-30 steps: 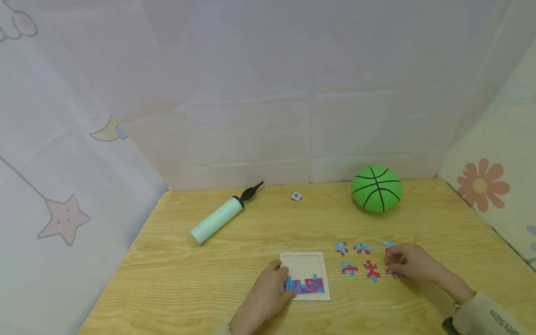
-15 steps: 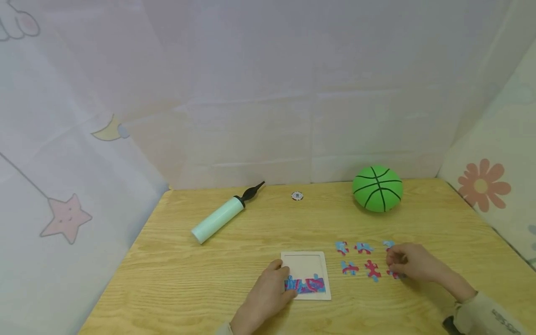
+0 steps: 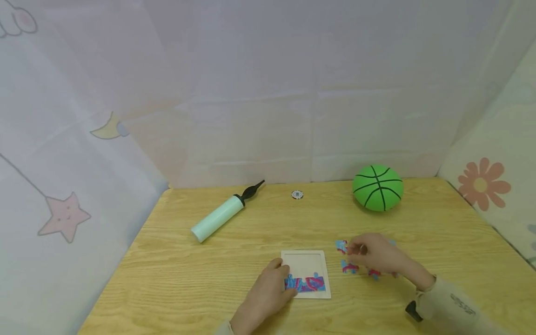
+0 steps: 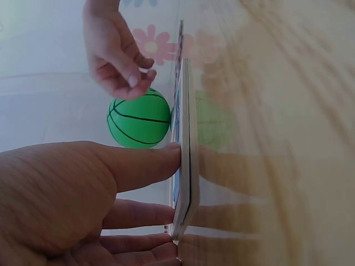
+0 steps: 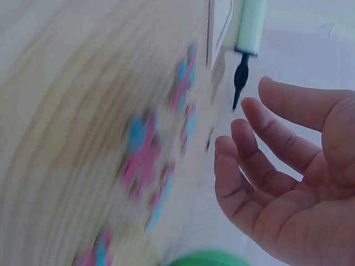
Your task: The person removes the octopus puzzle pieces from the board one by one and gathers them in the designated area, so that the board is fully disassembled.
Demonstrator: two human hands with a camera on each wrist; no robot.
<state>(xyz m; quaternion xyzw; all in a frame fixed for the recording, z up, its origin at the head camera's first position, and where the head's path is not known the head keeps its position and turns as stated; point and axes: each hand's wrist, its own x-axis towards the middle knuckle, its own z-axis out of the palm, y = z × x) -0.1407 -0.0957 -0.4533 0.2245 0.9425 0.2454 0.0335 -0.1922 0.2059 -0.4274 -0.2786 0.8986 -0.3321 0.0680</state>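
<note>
My left hand (image 3: 267, 287) rests on the left side of a white puzzle tray (image 3: 327, 279), its thumb (image 4: 158, 166) and fingers straight against the rim. Joined blue, pink and purple puzzle pieces (image 3: 310, 284) fill the tray's lower part; its upper part is bare. My right hand (image 3: 377, 253) hovers over loose jigsaw pieces right of the tray. In the right wrist view its fingers are loosely bent, thumb apart, with nothing between them. One blue-and-pink piece (image 3: 341, 246) and another piece (image 3: 349, 267) lie left of it; others are partly hidden beneath it.
A green ball (image 3: 378, 188) with black lines sits at the back right of the wooden table (image 3: 167, 288). A pale green hand pump (image 3: 217, 218) with a black nozzle lies at the back left. A small round chip (image 3: 297, 195) lies between them.
My right hand has moved left from the rightmost loose pieces to above the middle ones. My left hand and the tray have stayed in place.
</note>
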